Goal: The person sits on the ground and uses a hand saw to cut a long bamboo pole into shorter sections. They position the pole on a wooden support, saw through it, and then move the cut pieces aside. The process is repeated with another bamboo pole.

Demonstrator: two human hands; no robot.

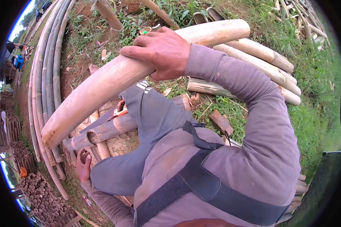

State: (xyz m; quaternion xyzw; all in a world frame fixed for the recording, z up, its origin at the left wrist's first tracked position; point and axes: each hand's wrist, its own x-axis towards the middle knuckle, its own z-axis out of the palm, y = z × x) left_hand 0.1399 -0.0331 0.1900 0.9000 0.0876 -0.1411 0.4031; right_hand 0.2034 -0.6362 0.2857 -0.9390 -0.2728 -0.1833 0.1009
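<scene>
My right hand (161, 53) is closed over the top of a thick, pale, scraped bamboo piece (91, 90), which is raised and slants across the view from the lower left to the upper right. My left hand (84, 164) is low beside my bent left knee, its fingers apart and slightly curled, with nothing seen in it. Beneath the raised piece lies a greyish bamboo pole (121, 125) with a dark hole near its left end. A saw with an orange handle (120, 112) rests against that pole, partly hidden by my leg.
Several pale bamboo lengths (269, 68) lie on grass at the right. Long bamboo poles (49, 75) run along the left. A stack of cut bamboo (45, 196) stands at the lower left. A brown block (221, 121) and a pair of shoes (208, 16) are on the ground.
</scene>
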